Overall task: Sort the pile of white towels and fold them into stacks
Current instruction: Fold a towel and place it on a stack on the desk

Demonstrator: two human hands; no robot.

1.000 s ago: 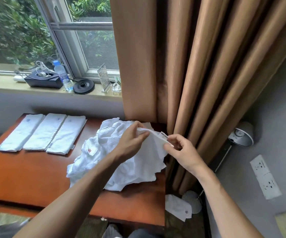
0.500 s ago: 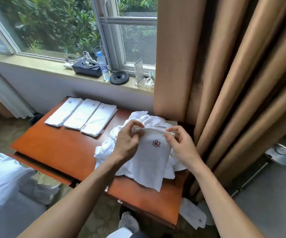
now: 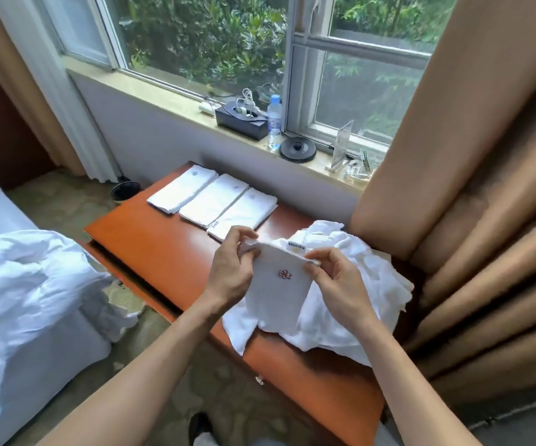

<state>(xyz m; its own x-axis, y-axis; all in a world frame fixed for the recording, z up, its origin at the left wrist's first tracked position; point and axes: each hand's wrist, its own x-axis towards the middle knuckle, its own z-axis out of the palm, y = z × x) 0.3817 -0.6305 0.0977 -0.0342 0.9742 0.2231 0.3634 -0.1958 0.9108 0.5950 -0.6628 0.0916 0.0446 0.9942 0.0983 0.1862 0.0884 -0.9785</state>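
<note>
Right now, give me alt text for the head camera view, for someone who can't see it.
The left hand and right hand pinch the top corners of a small white towel with a flower emblem, above a crumpled towel pile on an orange-brown table. Three folded towels lie side by side nearer the window.

text: none legible | towel tag (image 3: 296, 245): print too blurred

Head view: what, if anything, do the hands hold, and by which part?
One small white towel, pinched by its top edge: left hand at the upper left corner, right hand at the upper right corner.
</note>
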